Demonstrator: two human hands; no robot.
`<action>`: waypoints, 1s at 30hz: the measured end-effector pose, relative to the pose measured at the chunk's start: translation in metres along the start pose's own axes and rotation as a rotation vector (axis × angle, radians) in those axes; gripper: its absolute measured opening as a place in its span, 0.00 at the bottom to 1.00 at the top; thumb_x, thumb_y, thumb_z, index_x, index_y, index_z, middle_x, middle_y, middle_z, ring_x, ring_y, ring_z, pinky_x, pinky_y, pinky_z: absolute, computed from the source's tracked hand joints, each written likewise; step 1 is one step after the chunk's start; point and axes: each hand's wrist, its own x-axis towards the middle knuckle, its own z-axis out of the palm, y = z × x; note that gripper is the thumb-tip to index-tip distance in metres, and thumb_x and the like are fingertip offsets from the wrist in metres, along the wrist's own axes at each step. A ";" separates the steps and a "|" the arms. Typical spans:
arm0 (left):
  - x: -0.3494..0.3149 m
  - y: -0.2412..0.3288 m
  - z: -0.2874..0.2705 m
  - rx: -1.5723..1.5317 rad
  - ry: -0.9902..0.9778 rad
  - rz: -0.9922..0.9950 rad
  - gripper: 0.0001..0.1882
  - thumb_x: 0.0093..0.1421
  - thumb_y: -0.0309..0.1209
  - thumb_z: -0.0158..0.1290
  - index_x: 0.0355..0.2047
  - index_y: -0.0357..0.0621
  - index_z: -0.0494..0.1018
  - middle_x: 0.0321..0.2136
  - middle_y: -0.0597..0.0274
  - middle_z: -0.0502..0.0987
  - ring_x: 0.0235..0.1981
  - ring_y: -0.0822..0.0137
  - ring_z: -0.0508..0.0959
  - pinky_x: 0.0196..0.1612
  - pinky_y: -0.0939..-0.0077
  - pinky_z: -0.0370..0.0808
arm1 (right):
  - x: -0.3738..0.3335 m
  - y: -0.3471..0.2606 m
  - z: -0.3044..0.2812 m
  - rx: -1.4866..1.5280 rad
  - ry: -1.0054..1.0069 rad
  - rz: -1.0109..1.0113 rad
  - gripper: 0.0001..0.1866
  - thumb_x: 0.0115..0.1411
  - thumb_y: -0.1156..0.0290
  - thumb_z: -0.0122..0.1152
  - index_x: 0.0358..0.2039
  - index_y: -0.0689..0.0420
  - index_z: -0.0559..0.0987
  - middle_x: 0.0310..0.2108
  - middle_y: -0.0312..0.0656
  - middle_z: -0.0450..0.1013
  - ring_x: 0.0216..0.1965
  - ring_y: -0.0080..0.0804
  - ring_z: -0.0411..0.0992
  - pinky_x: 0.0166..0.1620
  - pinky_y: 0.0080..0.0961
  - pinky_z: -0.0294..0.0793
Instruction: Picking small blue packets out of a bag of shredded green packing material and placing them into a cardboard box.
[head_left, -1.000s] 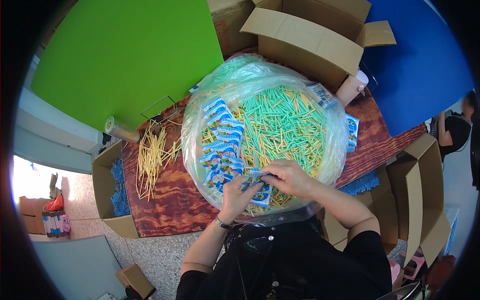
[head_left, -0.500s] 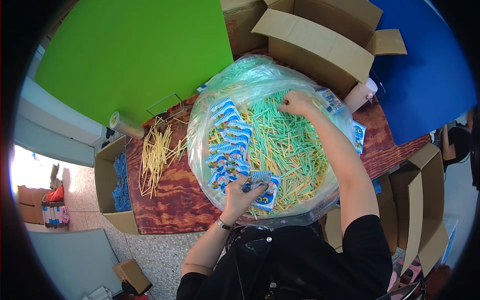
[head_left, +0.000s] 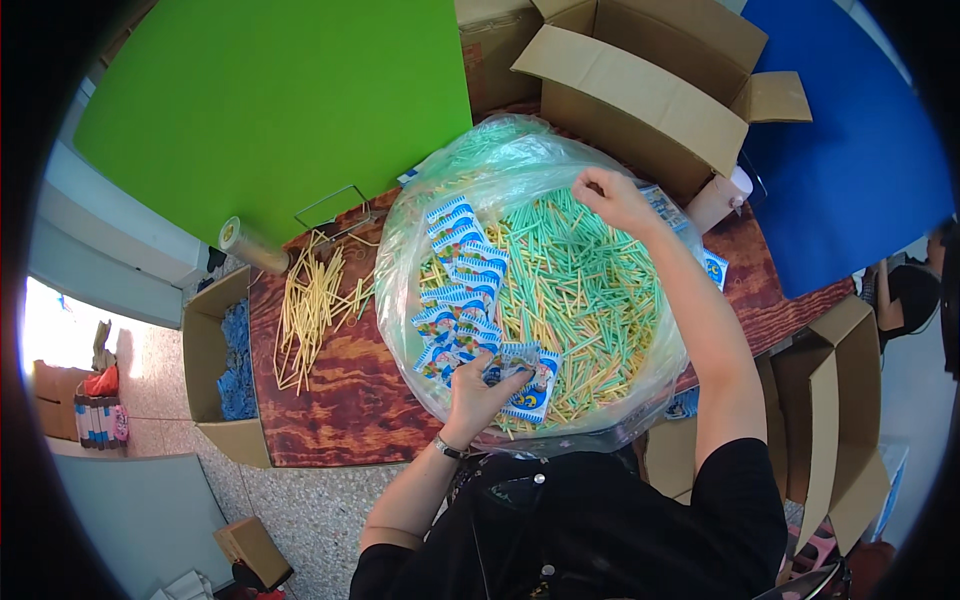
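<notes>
Thin green, yellow and pinkish sticks (head_left: 575, 290) fill a wide round container lined with a clear plastic bag (head_left: 400, 230). On the left part of the pile lies an overlapping row of blue-and-white packets (head_left: 462, 265). At the near side of the pile, my left hand (head_left: 478, 397) pinches a blue-and-white packet (head_left: 532, 388) between thumb and fingers. Over the far part of the sticks is my right hand (head_left: 612, 198), its fingers curled closed. Whether anything sits inside those fingers is hidden.
Loose yellow sticks (head_left: 312, 315) lie on the reddish wood-patterned table (head_left: 345, 425). An open cardboard box (head_left: 640, 85) stands behind the bag. Another box (head_left: 212, 330) with blue packets is at the left, and more open boxes (head_left: 835, 420) stand at the right. A pink cup (head_left: 720, 198) stands at the far right.
My right hand has risen off the sticks and shifted slightly right and away, its fingers curling in. My left hand keeps its pinch on the packet in the same place.
</notes>
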 end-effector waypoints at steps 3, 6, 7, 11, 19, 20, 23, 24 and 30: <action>-0.002 0.000 0.004 0.040 0.029 0.019 0.17 0.51 0.28 0.64 0.42 0.35 0.78 0.35 0.62 0.82 0.34 0.76 0.79 0.40 0.78 0.76 | -0.001 -0.047 0.005 0.299 -0.039 0.016 0.10 0.64 0.65 0.55 0.32 0.58 0.75 0.26 0.33 0.72 0.26 0.20 0.67 0.31 0.21 0.68; 0.006 0.013 0.012 0.085 -0.029 -0.037 0.18 0.51 0.28 0.64 0.42 0.35 0.77 0.36 0.61 0.81 0.36 0.75 0.79 0.42 0.77 0.76 | 0.018 -0.092 0.032 0.658 -0.134 -0.027 0.09 0.66 0.63 0.54 0.38 0.56 0.76 0.30 0.32 0.73 0.28 0.17 0.68 0.31 0.15 0.67; 0.005 0.016 0.011 0.007 -0.014 0.004 0.19 0.51 0.28 0.64 0.43 0.34 0.77 0.37 0.61 0.81 0.37 0.75 0.78 0.42 0.76 0.76 | 0.021 -0.129 0.047 0.779 -0.124 -0.005 0.11 0.66 0.63 0.54 0.40 0.57 0.76 0.32 0.33 0.74 0.30 0.18 0.70 0.32 0.16 0.69; 0.010 0.006 0.012 -0.230 0.062 0.068 0.19 0.52 0.28 0.63 0.44 0.36 0.76 0.38 0.60 0.80 0.38 0.73 0.79 0.43 0.74 0.76 | 0.012 -0.181 0.060 0.610 -0.143 -0.224 0.15 0.65 0.61 0.55 0.46 0.59 0.77 0.37 0.38 0.77 0.34 0.23 0.74 0.35 0.20 0.72; 0.018 -0.002 0.010 -0.406 0.059 0.072 0.18 0.52 0.29 0.64 0.42 0.36 0.76 0.35 0.63 0.81 0.33 0.76 0.78 0.38 0.78 0.76 | -0.084 -0.117 0.054 0.186 -0.407 -0.182 0.17 0.55 0.63 0.67 0.44 0.55 0.77 0.27 0.37 0.74 0.27 0.24 0.73 0.31 0.23 0.71; 0.019 -0.003 0.012 -0.407 0.045 0.072 0.18 0.52 0.29 0.64 0.42 0.36 0.76 0.35 0.63 0.81 0.33 0.76 0.78 0.38 0.78 0.76 | -0.091 -0.112 0.054 0.183 -0.397 -0.172 0.17 0.55 0.63 0.67 0.44 0.55 0.77 0.27 0.37 0.74 0.27 0.24 0.73 0.31 0.23 0.71; 0.021 -0.010 0.019 -0.329 0.064 0.089 0.18 0.51 0.31 0.65 0.41 0.37 0.76 0.33 0.63 0.81 0.31 0.76 0.78 0.37 0.77 0.76 | -0.105 -0.103 0.052 0.416 -0.345 -0.085 0.19 0.53 0.68 0.69 0.45 0.57 0.76 0.29 0.37 0.75 0.29 0.20 0.73 0.32 0.20 0.72; 0.023 -0.018 0.018 -0.255 0.074 0.125 0.19 0.51 0.32 0.65 0.42 0.37 0.75 0.33 0.63 0.81 0.31 0.76 0.78 0.37 0.77 0.75 | -0.106 -0.102 0.052 0.310 -0.382 -0.088 0.18 0.54 0.69 0.69 0.44 0.58 0.76 0.29 0.36 0.75 0.28 0.19 0.73 0.31 0.20 0.72; 0.016 -0.004 0.021 -0.218 0.030 0.102 0.19 0.53 0.32 0.64 0.43 0.37 0.75 0.32 0.62 0.81 0.31 0.77 0.78 0.37 0.77 0.75 | -0.122 -0.086 0.062 0.299 -0.308 -0.088 0.10 0.56 0.71 0.66 0.38 0.58 0.78 0.25 0.37 0.75 0.24 0.19 0.70 0.29 0.22 0.69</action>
